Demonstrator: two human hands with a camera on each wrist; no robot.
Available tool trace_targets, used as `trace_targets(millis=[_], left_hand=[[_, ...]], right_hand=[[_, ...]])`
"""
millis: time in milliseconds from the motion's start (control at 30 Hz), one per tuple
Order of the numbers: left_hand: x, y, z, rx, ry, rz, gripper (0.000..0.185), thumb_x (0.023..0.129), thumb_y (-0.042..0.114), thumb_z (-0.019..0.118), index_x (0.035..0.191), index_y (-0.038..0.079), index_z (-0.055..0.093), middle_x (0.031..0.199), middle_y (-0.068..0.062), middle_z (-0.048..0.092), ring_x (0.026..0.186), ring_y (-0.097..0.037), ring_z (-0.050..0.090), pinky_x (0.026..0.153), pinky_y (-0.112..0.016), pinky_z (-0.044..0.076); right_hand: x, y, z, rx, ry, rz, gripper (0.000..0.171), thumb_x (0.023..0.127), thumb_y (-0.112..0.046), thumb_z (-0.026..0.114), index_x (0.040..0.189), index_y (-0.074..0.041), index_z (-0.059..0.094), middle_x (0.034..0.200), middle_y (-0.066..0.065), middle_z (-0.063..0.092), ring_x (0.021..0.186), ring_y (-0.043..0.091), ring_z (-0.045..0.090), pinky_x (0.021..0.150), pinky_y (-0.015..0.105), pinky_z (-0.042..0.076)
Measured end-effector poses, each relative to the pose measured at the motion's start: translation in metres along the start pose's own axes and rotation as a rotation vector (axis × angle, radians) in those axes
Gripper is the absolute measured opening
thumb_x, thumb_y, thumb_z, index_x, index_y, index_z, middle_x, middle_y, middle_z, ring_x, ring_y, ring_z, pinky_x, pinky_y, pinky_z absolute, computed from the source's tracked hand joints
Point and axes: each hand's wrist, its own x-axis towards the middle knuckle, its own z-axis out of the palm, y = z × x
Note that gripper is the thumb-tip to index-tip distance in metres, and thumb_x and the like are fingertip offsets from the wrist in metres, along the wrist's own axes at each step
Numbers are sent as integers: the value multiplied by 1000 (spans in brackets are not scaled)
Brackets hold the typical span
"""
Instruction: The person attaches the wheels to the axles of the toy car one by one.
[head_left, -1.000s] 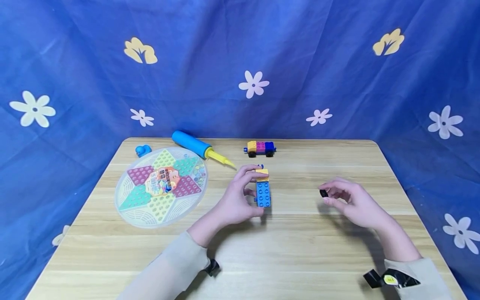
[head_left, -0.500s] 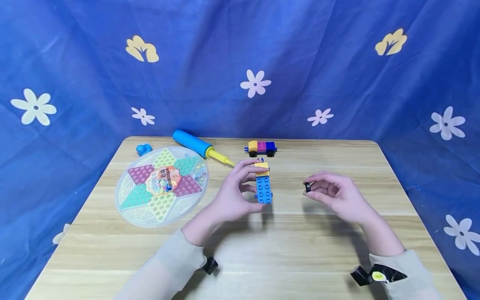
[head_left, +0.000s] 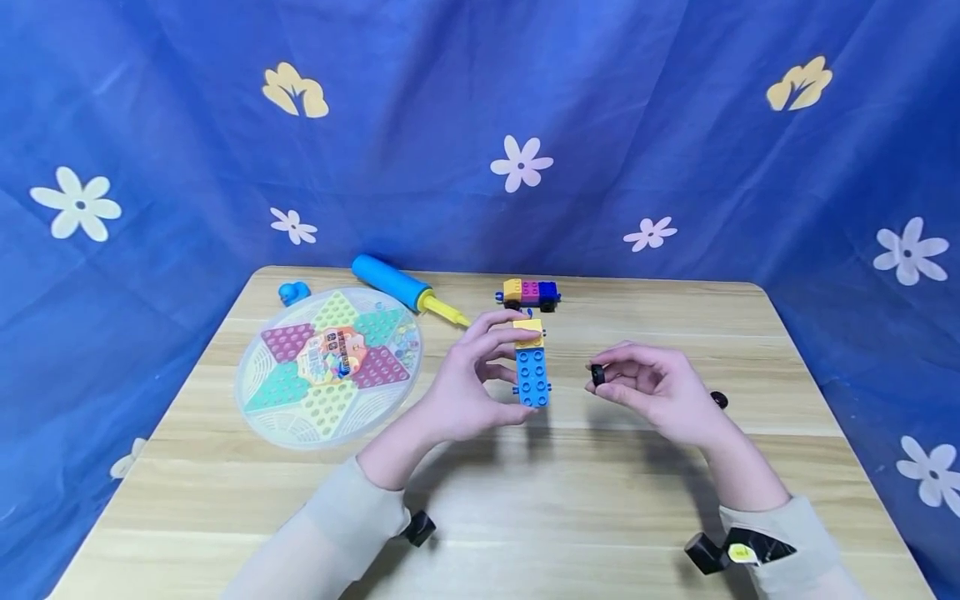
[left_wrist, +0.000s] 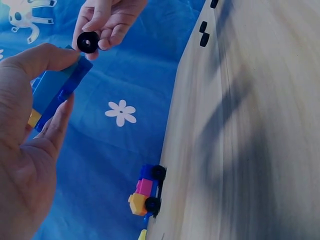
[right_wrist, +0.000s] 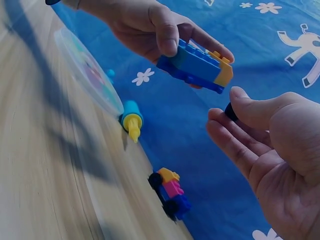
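Between thumb and fingers, my left hand [head_left: 468,387] grips a toy block car body [head_left: 532,375], raised off the table. It has a studded blue brick, a yellow brick at the far end and a dark blue base [right_wrist: 187,77] with small side pegs. My right hand [head_left: 660,392] pinches a black toy wheel [head_left: 597,374] a short way to the right of the body. The left wrist view shows the centre hole of that wheel [left_wrist: 88,42]; my fingers partly cover it in the right wrist view. Another black wheel [head_left: 718,400] lies on the table beside my right wrist.
A yellow, pink and blue toy car [head_left: 529,294] with black wheels stands at the back of the table. To the left lie a round star-patterned game board [head_left: 255,400], a blue and yellow pump [head_left: 393,282] and a small blue toy duck [head_left: 293,292].
My right hand has moved left with the wheel, closer to the car body. My left hand has raised the body slightly. The wheel on the table has come into sight behind my right hand.
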Motion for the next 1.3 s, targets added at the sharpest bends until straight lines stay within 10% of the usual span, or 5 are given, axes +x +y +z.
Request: trace_targets(millis=[500, 1300], left_hand=[[1, 5, 3, -85, -29, 79, 83, 66, -13, 95, 141, 5, 64, 158, -10, 42, 107, -31, 66, 83, -44, 64], [-4, 1, 6, -128, -38, 76, 83, 65, -18, 94, 140, 0, 63, 159, -7, 40, 108, -32, 64, 85, -45, 64]], right_hand=[[8, 2, 22, 209, -53, 10, 34, 90, 19, 72, 123, 17, 65, 116, 21, 73, 101, 33, 76, 87, 43, 62], [9, 9, 40, 179, -6, 8, 32, 85, 19, 77, 116, 16, 70, 109, 23, 72, 91, 27, 77, 80, 41, 64]])
